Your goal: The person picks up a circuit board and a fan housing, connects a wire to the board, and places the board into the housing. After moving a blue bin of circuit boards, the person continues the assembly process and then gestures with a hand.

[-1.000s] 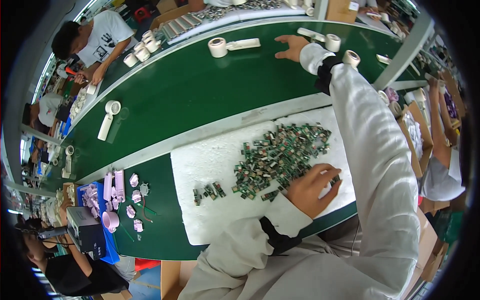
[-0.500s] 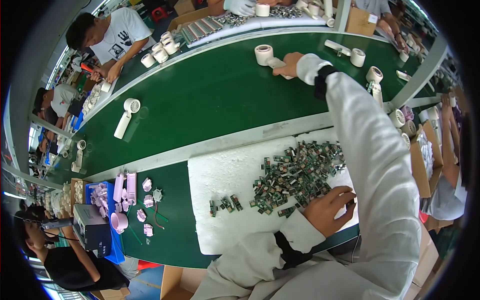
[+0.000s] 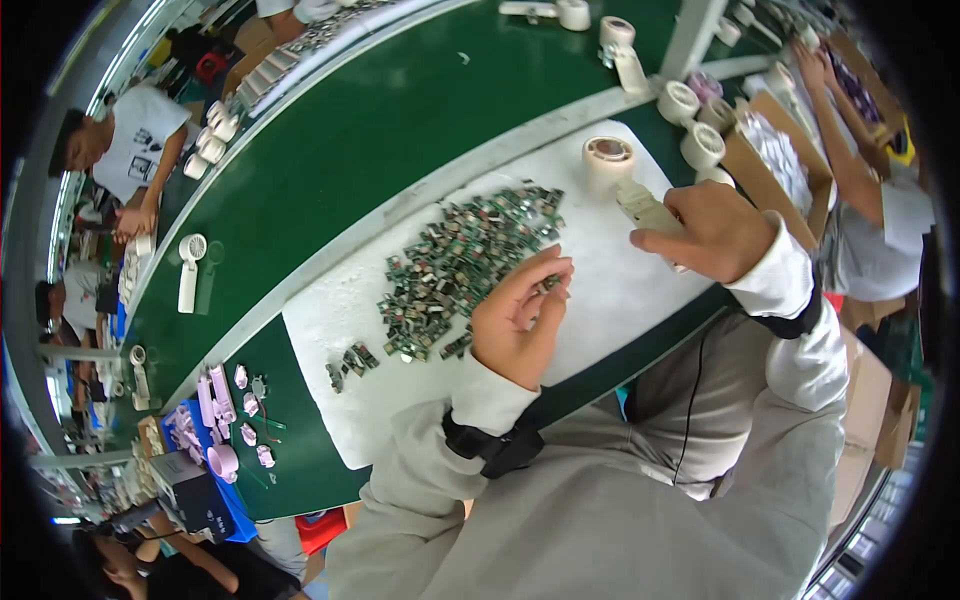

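Note:
My right hand [image 3: 722, 235] grips the handle of a white handheld fan [image 3: 608, 165]. Its round head points away from me, above the right part of the white foam sheet [image 3: 640, 310]. Curled fingers close my left hand [image 3: 520, 318] near the right edge of a heap of small green circuit boards [image 3: 450, 265]. Between its fingertips shows a bit of a circuit board [image 3: 548, 284], mostly hidden by the fingers. A few more boards [image 3: 355, 360] lie apart at the sheet's left side.
Pink plastic parts [image 3: 222, 400] and a blue bin [image 3: 235, 515] are at the left. White fans [image 3: 190, 270] lie on the green belt [image 3: 400, 130] beyond a pale rail. More fans [image 3: 690, 125] and an open carton [image 3: 780, 160] stand at right. Co-workers sit along both sides.
My right hand has brought the fan from the belt back over the foam sheet. My left hand has come up with a board at its fingertips. The view has shifted to the right.

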`<state>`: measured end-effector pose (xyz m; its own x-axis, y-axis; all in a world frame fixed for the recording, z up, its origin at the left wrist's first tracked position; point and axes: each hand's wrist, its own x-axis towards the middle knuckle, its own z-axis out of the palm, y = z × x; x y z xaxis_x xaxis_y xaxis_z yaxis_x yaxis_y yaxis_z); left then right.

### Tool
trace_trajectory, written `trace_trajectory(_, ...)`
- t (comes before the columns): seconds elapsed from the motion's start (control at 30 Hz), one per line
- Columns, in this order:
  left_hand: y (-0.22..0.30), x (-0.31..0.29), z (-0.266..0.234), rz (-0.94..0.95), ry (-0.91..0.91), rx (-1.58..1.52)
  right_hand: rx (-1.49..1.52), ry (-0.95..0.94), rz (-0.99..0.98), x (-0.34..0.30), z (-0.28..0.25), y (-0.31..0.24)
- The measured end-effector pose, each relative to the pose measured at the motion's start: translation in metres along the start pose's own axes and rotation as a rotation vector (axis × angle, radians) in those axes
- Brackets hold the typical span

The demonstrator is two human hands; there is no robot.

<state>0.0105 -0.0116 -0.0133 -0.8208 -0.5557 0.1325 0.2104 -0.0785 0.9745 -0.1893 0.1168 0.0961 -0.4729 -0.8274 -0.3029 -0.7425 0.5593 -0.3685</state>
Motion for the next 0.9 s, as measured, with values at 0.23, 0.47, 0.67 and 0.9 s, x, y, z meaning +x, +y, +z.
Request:
trace_trajectory(0.23,0.002,-0.001,0.016,-0.094,-0.001,0.055,-0.397,0.114,-0.103,-0.021,0.037,0.004)
trace_trajectory(0.47,0.002,0.019,0.025,-0.126,0.048,0.007,-0.056,0.335,-0.403,-0.002,0.048,0.022)
trace_trajectory(0.67,0.0,0.025,0.017,-0.073,-0.028,0.18,-0.091,0.289,-0.515,0.019,0.065,0.027)
trace_trajectory(0.9,0.002,0.016,0.02,-0.16,0.006,0.074,-0.128,0.25,-0.659,0.025,0.064,0.034)
